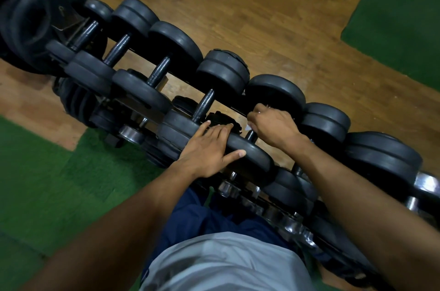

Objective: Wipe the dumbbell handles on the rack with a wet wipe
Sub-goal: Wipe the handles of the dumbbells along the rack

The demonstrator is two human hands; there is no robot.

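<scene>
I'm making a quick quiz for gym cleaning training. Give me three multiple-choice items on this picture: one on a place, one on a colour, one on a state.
1. Where does the left hand rest?
A. on a near-side weight head of a dumbbell
B. on the floor
C. on a wall

2. What colour is the mat beside the wooden floor?
A. red
B. green
C. white

3. What is the right hand doing?
A. hanging open at the side
B. gripping a dumbbell handle with a white wipe
C. lifting a dumbbell off the rack

Answers:
1 A: its fingers lie flat over the black weight head.
2 B: green matting lies at the lower left and upper right.
3 B: its fingers curl round the handle, and a bit of the wet wipe shows at its edge.
</scene>
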